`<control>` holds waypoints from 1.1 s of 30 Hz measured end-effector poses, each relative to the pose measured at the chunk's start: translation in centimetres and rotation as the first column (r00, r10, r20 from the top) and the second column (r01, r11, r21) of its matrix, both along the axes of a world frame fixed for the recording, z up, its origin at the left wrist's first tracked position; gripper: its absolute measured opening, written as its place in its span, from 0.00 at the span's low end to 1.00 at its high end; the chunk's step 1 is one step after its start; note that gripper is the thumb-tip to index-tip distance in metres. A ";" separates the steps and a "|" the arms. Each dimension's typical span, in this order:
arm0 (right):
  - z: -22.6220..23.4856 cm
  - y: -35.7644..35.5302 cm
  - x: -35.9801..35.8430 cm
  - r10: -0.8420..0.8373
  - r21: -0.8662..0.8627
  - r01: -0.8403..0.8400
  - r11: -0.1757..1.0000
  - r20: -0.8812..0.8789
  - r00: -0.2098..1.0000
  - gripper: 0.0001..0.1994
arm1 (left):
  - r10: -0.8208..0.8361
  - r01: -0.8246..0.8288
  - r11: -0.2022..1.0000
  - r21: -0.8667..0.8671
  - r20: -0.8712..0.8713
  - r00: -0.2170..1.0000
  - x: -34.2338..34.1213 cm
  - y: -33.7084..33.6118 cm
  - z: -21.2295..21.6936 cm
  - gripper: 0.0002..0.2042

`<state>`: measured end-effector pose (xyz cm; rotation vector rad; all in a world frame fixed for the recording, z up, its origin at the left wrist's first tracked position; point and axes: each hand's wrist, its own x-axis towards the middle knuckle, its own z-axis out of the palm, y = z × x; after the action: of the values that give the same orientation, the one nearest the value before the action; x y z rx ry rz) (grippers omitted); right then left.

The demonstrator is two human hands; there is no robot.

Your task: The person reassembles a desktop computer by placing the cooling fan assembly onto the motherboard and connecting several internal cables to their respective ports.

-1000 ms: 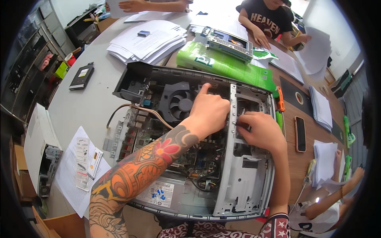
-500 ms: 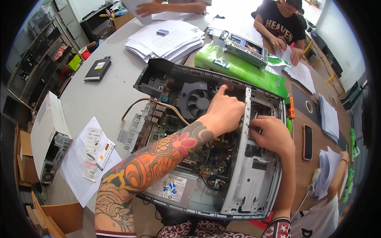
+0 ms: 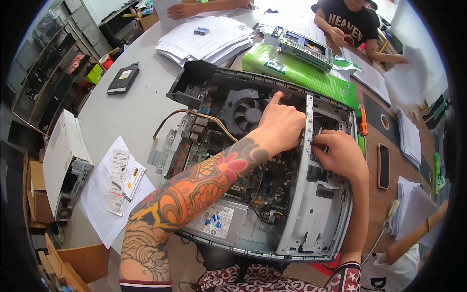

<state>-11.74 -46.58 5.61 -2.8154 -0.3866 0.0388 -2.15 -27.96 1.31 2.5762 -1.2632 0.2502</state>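
Note:
An opened desktop computer case (image 3: 306,214) lies before me with its insides showing. My left hand (image 3: 283,121) reaches across it with the fingers curled down beside the metal crossbar (image 3: 297,180); one digit stretches toward the far wall, next to the black fan (image 3: 246,113). Whatever its curled fingers grip is hidden. Beyond the crossbar, my right hand (image 3: 340,152) dips into the drive bay, its fingertips bent together against the bar. I cannot make out what they pinch. Below my left forearm sit the circuit board (image 3: 265,192) and the labelled power supply (image 3: 214,221).
A green package (image 3: 301,78) with a metal drive cage (image 3: 306,51) on it lies behind the case. Paper stacks (image 3: 206,41), a black optical drive (image 3: 123,78), another computer (image 3: 65,165), an orange-handled tool (image 3: 363,121) and a phone (image 3: 384,165) surround it. Other people handle papers nearby.
Both my hands keep nearly the same places on the case, while the whole view has shifted slightly. Across the table, a person has swung a sheet of paper out to the right.

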 end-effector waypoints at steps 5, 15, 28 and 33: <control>0.2 0.0 -0.1 -0.005 0.000 0.005 1.000 0.001 1.000 0.10 | -0.053 0.053 0.998 0.031 0.013 0.998 0.1 0.3 0.4 0.06; 0.1 0.0 0.0 0.001 0.002 -0.001 1.000 0.021 1.000 0.09 | -0.011 0.012 0.999 -0.033 0.029 1.000 0.1 0.0 0.0 0.05; -0.1 0.0 0.0 0.007 0.002 -0.007 1.000 0.011 1.000 0.08 | 0.000 -0.002 0.999 0.049 0.049 0.999 -0.3 -0.1 0.1 0.06; 0.3 0.3 -0.1 -0.013 -0.020 0.012 1.000 -0.012 1.000 0.08 | 0.009 -0.011 1.000 0.030 0.055 0.998 -0.4 -0.1 0.1 0.05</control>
<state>-11.87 -46.33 5.87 -2.8354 -0.3676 0.0576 -2.60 -28.04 1.40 2.6182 -1.2830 0.3079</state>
